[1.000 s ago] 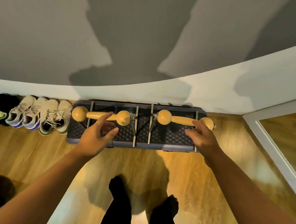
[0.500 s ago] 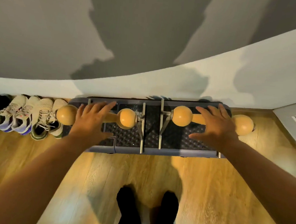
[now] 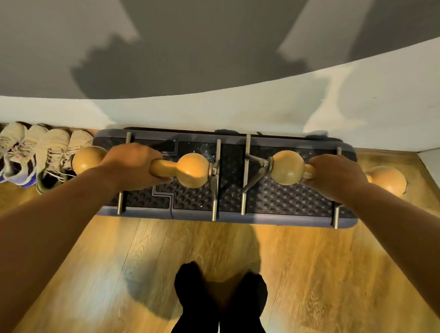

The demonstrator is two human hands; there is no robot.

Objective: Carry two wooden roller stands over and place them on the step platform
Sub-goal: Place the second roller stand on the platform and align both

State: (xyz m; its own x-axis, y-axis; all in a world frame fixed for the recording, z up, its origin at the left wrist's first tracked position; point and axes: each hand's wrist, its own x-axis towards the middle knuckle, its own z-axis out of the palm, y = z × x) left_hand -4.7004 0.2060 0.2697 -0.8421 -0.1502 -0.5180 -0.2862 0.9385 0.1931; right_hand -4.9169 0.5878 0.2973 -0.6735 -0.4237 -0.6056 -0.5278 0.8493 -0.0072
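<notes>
Two wooden roller stands sit side by side on the dark, dimpled step platform [image 3: 284, 198], their metal feet lying across its top from back edge to front edge. The left roller stand [image 3: 190, 170] has its narrow wooden handle wrapped by the left hand [image 3: 134, 165], a closed grip between the two round knobs. The right roller stand [image 3: 287, 168] is clasped the same way by the right hand [image 3: 335, 177]. The platform stands against the white wall [image 3: 372, 106] on the wooden floor [image 3: 323, 275]. Just beside its left end is a row of sneakers [image 3: 26, 152]. The person's dark-socked feet [image 3: 220, 308] stand near the platform's front.
</notes>
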